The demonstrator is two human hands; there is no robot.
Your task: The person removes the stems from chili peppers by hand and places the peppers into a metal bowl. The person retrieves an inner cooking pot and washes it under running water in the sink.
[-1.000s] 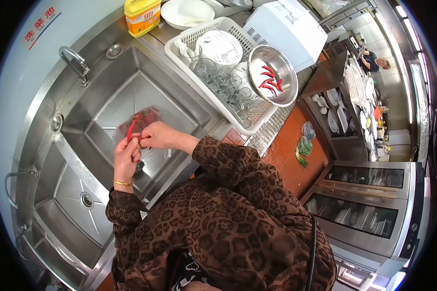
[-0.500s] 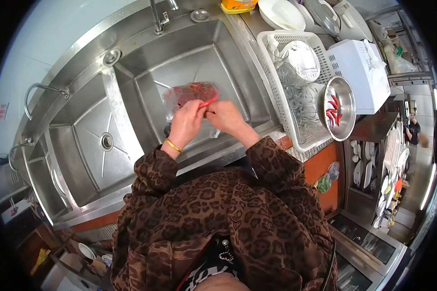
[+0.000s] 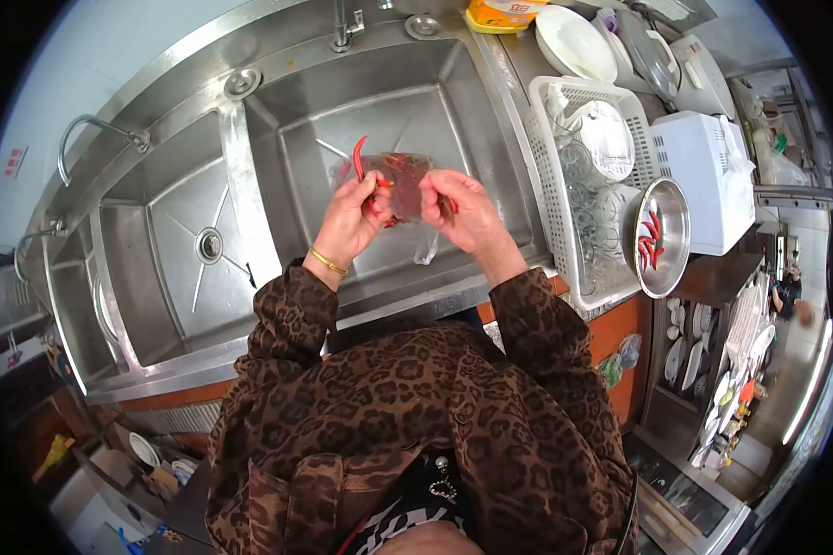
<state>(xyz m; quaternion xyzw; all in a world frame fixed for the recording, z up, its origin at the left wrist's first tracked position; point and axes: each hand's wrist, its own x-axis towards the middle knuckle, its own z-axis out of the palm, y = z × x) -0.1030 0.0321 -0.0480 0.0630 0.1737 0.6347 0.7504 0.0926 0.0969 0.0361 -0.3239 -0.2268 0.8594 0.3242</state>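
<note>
Over the right sink basin my left hand (image 3: pixel 350 217) is closed, gripping a red chili pepper (image 3: pixel 359 155) whose tip points up; a bit of green stem shows by the fingertips. To its right, my right hand (image 3: pixel 467 215) is curled shut, apart from the left. Something red, seemingly another chili pepper (image 3: pixel 452 204), peeks out from its fingers. Beneath both hands, a clear plastic bag (image 3: pixel 409 172) with more red chilies lies in the basin, partly hidden by the hands.
Right of the sink, a white plastic basket (image 3: pixel 544 171) holds glasses and plates. A steel bowl (image 3: pixel 673 208) with several red chilies rests at its edge. The empty-looking left basin (image 3: pixel 148 277) has a drain. Faucets line the back; a person stands far right.
My hands were together at one pepper and are now apart, the right one drawn to the right. The pepper in my left hand has turned upright. The whole view has shifted slightly.
</note>
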